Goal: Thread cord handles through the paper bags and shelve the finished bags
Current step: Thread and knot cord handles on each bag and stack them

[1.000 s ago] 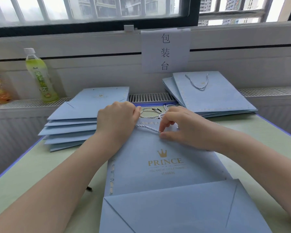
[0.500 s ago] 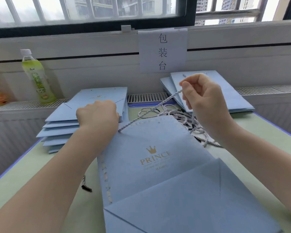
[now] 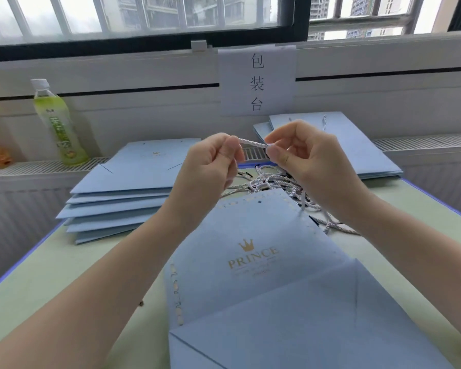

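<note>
With the left hand (image 3: 210,161) and right hand (image 3: 308,158) each pinching the white twisted cord (image 3: 252,143) taut above the flat pale-blue paper bag (image 3: 250,235) on the table, feeding its free end squarely into the open punched hole (image 3: 259,201) looks wisest.

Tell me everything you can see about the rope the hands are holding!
The cord is thin and twisted, white with a faint darker strand, like soft woven string. A short stretch runs nearly level between the left hand and the right hand, each pinching it in fingertips, raised above the blue paper bag. Its ends are hidden by the hands.
</note>
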`<state>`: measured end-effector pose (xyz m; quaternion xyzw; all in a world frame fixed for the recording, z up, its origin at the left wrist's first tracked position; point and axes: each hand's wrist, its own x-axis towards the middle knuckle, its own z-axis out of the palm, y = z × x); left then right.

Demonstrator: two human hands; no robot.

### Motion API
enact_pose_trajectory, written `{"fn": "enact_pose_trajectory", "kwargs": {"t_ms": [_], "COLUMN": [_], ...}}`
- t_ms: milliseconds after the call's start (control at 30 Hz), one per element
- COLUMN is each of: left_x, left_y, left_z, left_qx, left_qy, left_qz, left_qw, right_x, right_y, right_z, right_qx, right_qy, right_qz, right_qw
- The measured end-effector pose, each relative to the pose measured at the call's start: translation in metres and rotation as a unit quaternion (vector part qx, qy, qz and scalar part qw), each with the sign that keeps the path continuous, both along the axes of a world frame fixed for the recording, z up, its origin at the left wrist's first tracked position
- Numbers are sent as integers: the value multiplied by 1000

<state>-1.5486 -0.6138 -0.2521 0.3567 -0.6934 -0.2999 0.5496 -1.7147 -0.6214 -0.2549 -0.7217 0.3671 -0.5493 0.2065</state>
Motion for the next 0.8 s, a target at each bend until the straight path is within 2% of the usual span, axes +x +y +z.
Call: {"fn": "enact_pose_trajectory", "kwargs": {"t_ms": [133,200,300,367,433,500,600,700,800], "left_x": [11,17,19,18,16,12,6,3,1], "left_y": [-6,-8,-8,-5,-2,-1,-11,-18,-19], "left_z": [4,8,9,8,8,3,-19,-39,-47], "left_qx": [-30,-24,-5,25,79,114,43,-33,-50], "left_qy": [88,136,125,100,45,-54,-226,-330,-454], "left_qz": [103,117,71,-2,-85,-98,-3,42,110], "left_qw": [990,983,990,995,992,987,973,943,883], "right_x": [-7,-9,-8,-6,-5,-8,-10,-7,-5], "right_y": [-9,-10,-9,-10,-12,-14,-13,-11,-7], "right_z": [-8,-10,-11,-12,-14,-17,-22,-23,-21], "right_qx": [55,67,73,66,45,38,66,88,90], "right_qy": [38,44,56,88,163,253,364,421,443], "right_qz": [-13,-16,-14,-30,-88,-167,-200,-181,-173], "right_qw": [998,997,996,994,982,952,907,884,875]}}
